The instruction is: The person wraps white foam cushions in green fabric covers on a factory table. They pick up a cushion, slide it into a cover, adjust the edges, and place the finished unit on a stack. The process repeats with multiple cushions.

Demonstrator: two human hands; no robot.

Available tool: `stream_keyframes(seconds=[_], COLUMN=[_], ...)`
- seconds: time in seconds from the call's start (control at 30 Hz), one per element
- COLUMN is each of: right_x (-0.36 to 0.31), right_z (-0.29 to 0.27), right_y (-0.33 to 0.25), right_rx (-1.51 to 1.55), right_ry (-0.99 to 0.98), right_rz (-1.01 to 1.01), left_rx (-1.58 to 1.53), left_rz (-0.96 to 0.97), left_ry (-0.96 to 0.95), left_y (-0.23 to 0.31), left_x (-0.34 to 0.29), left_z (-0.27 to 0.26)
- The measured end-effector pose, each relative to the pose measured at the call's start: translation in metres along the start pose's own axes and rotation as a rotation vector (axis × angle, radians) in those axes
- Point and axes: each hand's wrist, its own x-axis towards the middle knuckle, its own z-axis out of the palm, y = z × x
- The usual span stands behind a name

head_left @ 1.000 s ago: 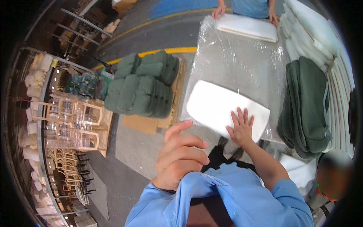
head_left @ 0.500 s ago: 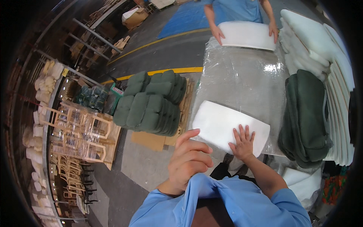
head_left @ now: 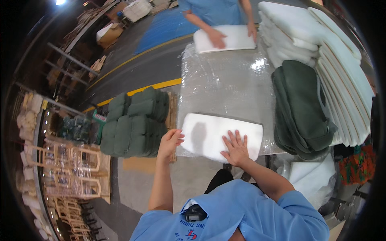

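Note:
A white padded cushion piece (head_left: pixel 209 132) lies flat at the near end of the plastic-covered table (head_left: pixel 225 92). My right hand (head_left: pixel 236 149) rests palm down on its right part, fingers spread. At the pad's left edge is my left hand (head_left: pixel 170 143), its fingers curled together, tips close to the edge. Whether anything is between those fingers is hidden. A grey shadow falls on the pad's left part. Across the table, a person in a blue shirt (head_left: pixel 215 14) has both hands on a similar white pad (head_left: pixel 233 38).
Dark green fabric covers (head_left: pixel 299 108) are heaped on the table's right side, beside tall stacks of white pads (head_left: pixel 341 84). Green cushions (head_left: pixel 138 132) stand on a pallet at left. Wrapped wooden chair frames (head_left: pixel 76 168) are farther left. A plastic bag with white material (head_left: pixel 311 174) sits lower right.
My left hand has come down and away from my chest to the pad's left edge. My right hand remains flat on the pad. The other person's hand has moved onto their pad. The view has shifted.

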Motion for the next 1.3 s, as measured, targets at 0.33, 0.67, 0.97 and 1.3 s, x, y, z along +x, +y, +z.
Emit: stream_keyframes(seconds=[0.33, 0.67, 0.97, 1.3], right_x=[-0.087, -0.095, -0.064, 0.001], right_z=[-0.039, 0.033, -0.046, -0.144], right_y=[0.105, 0.029, 0.032, 0.055], right_rx=[0.733, 1.335, 1.038, 0.814], right_ry=[0.534, 0.608, 0.637, 0.052], right_rz=[0.845, 0.996, 0.789, 0.938], left_rx=[0.062, 0.131, 0.118, 0.126], left_rz=[-0.246, -0.204, -0.156, -0.457], left_ry=[0.077, -0.166, -0.410, -0.471], left_y=[-0.093, -0.091, -0.043, -0.001], left_x=[0.075, 0.135, 0.167, 0.182], left_z=[-0.045, -0.038, -0.052, -0.083])
